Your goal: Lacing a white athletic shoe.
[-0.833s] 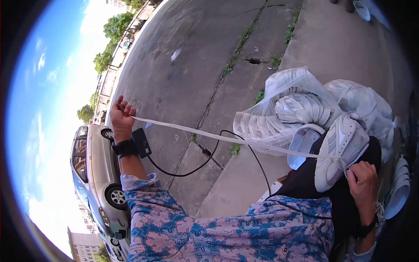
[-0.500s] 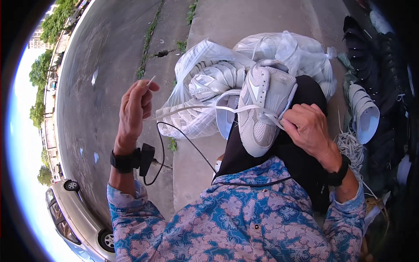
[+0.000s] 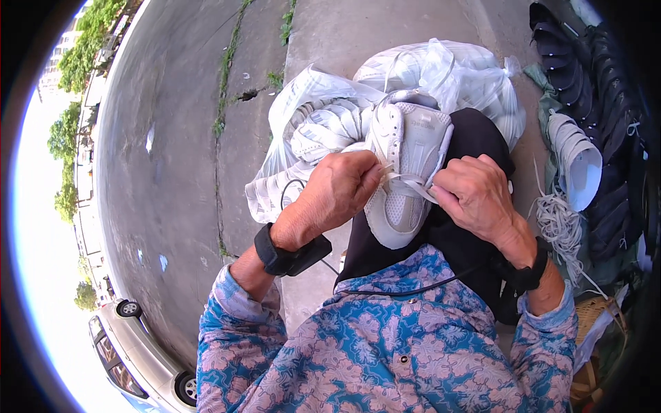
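white sneaker [image 3: 405, 172] lies on the person's lap, over dark trousers [image 3: 475, 234], toe toward the body, heel toward the pavement. both hands work at its lacing.

left hand [image 3: 342, 189] closed, fingertips pinched on the white lace [image 3: 407, 182] at the shoe's left edge, about mid-length. black wrist strap [image 3: 288, 252] with a small black box on that forearm; a thin black cable runs from it across the lap.

right hand [image 3: 475, 193] also closed, thumb and fingers gripping the lace at the shoe's right edge. the lace crosses the tongue between the two hands, pulled fairly taut. black band [image 3: 523, 272] on the right wrist.

just beyond the shoe, touching its heel end: two clear plastic bags [image 3: 454, 76] stuffed with more white sneakers, sitting on the concrete pavement [image 3: 358, 34] near its kerb edge. grass grows in the joint along that edge.

to the person's right: a bundle of loose white laces [image 3: 561, 227], one white shoe sole-up [image 3: 575, 162], and a row of dark shoes [image 3: 585, 62] stacked toward the far right.

left of the pavement: grey road [image 3: 158, 138]. a silver car [image 3: 138, 358] parked at its far side, trees [image 3: 76, 69] beyond.

blue and pink flowered shirt [image 3: 385, 351] fills the lower part of the view.
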Action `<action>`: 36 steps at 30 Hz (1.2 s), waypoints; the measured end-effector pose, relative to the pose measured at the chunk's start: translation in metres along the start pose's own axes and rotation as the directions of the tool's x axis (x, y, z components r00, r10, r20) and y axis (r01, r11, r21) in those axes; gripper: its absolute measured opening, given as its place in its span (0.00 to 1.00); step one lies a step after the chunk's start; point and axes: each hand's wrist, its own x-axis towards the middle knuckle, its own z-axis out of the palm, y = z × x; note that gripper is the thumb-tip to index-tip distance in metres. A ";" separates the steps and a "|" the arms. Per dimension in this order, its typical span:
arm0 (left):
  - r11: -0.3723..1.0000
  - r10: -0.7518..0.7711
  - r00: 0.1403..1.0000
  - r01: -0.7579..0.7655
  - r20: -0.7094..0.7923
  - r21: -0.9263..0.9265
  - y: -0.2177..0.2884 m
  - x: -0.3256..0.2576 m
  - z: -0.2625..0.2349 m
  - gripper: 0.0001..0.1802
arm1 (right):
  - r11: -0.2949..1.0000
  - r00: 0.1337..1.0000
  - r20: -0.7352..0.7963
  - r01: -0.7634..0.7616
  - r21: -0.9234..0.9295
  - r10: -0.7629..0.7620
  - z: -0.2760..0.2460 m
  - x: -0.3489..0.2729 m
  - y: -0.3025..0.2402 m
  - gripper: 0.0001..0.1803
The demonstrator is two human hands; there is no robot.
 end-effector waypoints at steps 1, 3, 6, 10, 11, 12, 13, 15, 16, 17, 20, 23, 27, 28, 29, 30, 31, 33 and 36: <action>1.000 -0.002 1.000 0.002 0.002 0.007 0.001 -0.001 -0.001 0.14 | 1.000 1.000 -0.005 -0.001 0.005 0.001 0.000 0.001 0.000 0.09; 1.000 0.013 1.000 -0.013 0.007 -0.024 0.001 -0.002 -0.002 0.13 | 1.000 1.000 -0.001 0.005 0.008 -0.005 -0.001 0.003 -0.001 0.09; 0.997 0.071 0.997 -0.071 0.021 0.014 -0.001 -0.001 -0.002 0.13 | 1.000 1.000 -0.005 0.004 0.022 -0.004 -0.001 0.003 -0.002 0.09; 0.999 -0.008 1.000 0.009 -0.002 0.052 0.008 0.007 0.000 0.11 | 1.000 1.000 0.001 -0.001 0.012 0.001 0.001 0.001 -0.004 0.10; 0.996 0.006 0.999 -0.003 -0.032 0.091 0.009 0.008 0.001 0.11 | 1.000 1.000 0.007 -0.003 0.008 0.003 0.000 0.001 -0.005 0.10; 0.991 0.022 0.998 -0.014 -0.062 0.130 0.010 0.008 0.004 0.11 | 1.000 1.000 0.013 -0.005 0.004 0.005 0.000 0.001 -0.006 0.10; 0.992 0.023 0.997 -0.014 -0.068 0.126 0.012 0.010 0.007 0.11 | 1.000 1.000 0.017 -0.001 0.000 0.001 0.000 0.001 -0.006 0.10; 0.957 0.084 0.991 -0.052 -0.100 0.286 0.015 0.011 0.015 0.10 | 1.000 1.000 0.028 -0.009 -0.010 0.009 0.001 0.000 -0.005 0.10; 0.957 0.091 0.990 -0.057 -0.107 0.283 0.012 0.011 0.015 0.10 | 1.000 1.000 0.028 -0.005 -0.020 0.006 -0.001 0.001 -0.006 0.10; 0.975 0.067 0.991 -0.040 -0.120 0.219 0.007 0.008 0.016 0.11 | 1.000 0.999 0.046 -0.010 -0.014 0.011 -0.004 0.001 -0.007 0.08; 0.999 -0.046 0.990 0.043 -0.135 -0.024 -0.004 -0.002 0.014 0.15 | 0.999 0.998 0.033 -0.048 -0.006 0.048 -0.012 0.012 -0.008 0.06; 0.953 -0.167 0.980 0.132 -0.110 -0.272 -0.013 -0.008 0.017 0.19 | 0.999 1.000 0.001 -0.013 -0.039 0.013 -0.021 0.036 -0.009 0.11; 0.918 -0.201 0.970 0.139 -0.135 -0.371 -0.012 -0.007 0.026 0.20 | 0.988 0.989 0.033 0.144 -0.057 -0.142 -0.014 0.056 -0.010 0.18; 0.897 -0.191 0.971 0.114 -0.143 -0.427 -0.016 -0.008 0.032 0.20 | 0.985 0.987 0.027 0.161 -0.067 -0.160 -0.008 0.056 -0.008 0.16; 0.896 -0.192 0.975 0.127 -0.114 -0.426 -0.018 -0.010 0.032 0.20 | 0.985 0.986 0.046 0.161 -0.058 -0.159 -0.003 0.055 -0.008 0.14; 0.892 -0.191 0.977 0.131 -0.098 -0.433 -0.018 -0.009 0.035 0.19 | 0.986 0.987 0.050 0.154 -0.055 -0.152 0.002 0.051 -0.005 0.12; 0.898 -0.185 0.980 0.139 -0.071 -0.418 -0.024 -0.012 0.038 0.19 | 0.985 0.985 0.074 0.160 -0.061 -0.155 0.001 0.052 -0.010 0.12; 0.904 -0.144 0.988 0.107 -0.059 -0.413 -0.032 -0.015 0.042 0.18 | 0.982 0.980 0.084 0.184 -0.050 -0.179 0.010 0.050 -0.014 0.10; 0.904 -0.056 0.998 0.034 -0.039 -0.425 -0.031 -0.014 0.043 0.17 | 0.981 0.978 0.083 0.192 0.012 -0.192 0.023 0.046 -0.005 0.02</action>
